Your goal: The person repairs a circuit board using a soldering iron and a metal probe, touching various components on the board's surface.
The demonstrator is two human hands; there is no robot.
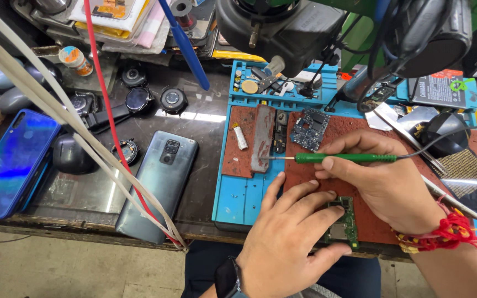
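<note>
1. At the far left a blue phone [12,163] lies face-down on the dark bench [200,182], and a grey phone [160,182] with a square camera block lies beside it; thin white and red cables [92,160] cross over both
2. Behind the phones sit several round watch bodies [139,99], well apart from the hands
3. A blue work mat [244,198] with rust-red pads covers the middle of the bench; a small dark circuit board [309,128] rests near its top edge
4. The left hand [288,237], a dark watch on its wrist, presses flat with fingers spread on a green circuit board [346,223] at the mat's near edge, pinning it rather than gripping it
5. That board looks light, stiff and fragile; it is best held by its bare edges, off the small parts
6. The right hand [379,182], red thread at the wrist, is closed in a pen grip on a green soldering iron [346,158], whose tip touches a grey block [262,138]; the handle is the place to hold it, since the tip is likely hot
</note>
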